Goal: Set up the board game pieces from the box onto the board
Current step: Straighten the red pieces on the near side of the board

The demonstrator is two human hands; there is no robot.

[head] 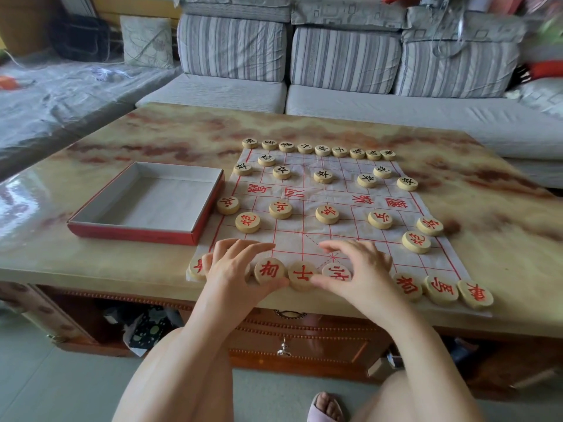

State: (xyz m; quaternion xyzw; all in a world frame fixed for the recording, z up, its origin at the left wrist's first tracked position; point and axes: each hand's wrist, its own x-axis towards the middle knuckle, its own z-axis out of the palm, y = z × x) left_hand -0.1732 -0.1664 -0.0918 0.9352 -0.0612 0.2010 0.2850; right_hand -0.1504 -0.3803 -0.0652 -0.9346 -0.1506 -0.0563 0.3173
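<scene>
A white paper board (320, 196) with red grid lines lies on the marble table. Round wooden pieces with black characters (323, 176) fill the far rows, and red-lettered pieces (327, 214) stand on the near half. My left hand (236, 266) rests over the near row, its thumb and fingers around a red piece (269, 270). My right hand (356, 269) touches another red piece (336, 272) in the same row. A red piece (302, 275) sits between them. Both hands hide part of that row.
An empty red box (146, 202) with a white inside sits left of the board. The table's (91, 263) near edge runs just below the front row. A grey striped sofa (335, 71) stands behind the table. My knees are below the table edge.
</scene>
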